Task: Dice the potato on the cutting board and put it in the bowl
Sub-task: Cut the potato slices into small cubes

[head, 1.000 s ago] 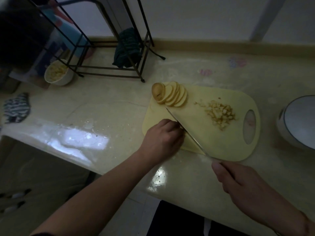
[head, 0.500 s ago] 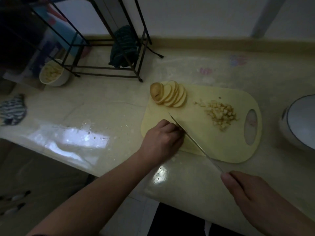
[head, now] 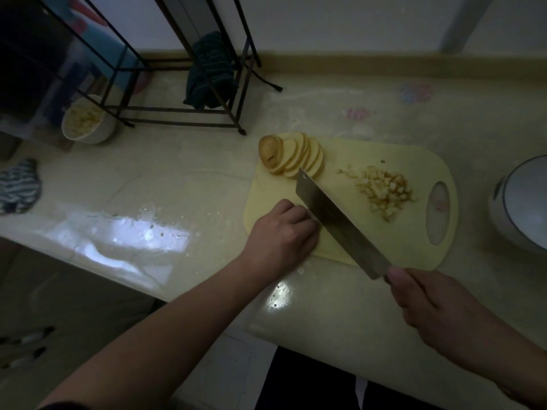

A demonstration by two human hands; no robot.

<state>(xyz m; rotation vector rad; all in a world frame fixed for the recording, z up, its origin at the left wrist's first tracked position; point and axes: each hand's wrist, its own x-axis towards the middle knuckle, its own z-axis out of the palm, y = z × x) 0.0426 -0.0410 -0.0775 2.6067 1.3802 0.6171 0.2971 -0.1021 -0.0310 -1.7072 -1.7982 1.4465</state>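
Dim kitchen counter (head: 177, 179), yellow cutting board (head: 384, 241) near its front edge.
Left hand (head: 284, 235) curls knuckles-down on the board, what it holds hidden; right hand (head: 438, 309) grips the cleaver (head: 337, 223) handle; potato slices (head: 296, 156) fan behind, diced pile (head: 381, 189) right, bowl (head: 521, 202) beyond.

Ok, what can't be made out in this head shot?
- Whatever the left hand holds down on the cutting board: covered by its knuckles and the knife blade.
- Knife handle: wrapped inside the right hand.
- Right-hand bowl: cut off by the frame edge.
- Far-left bowl: contents too dim.
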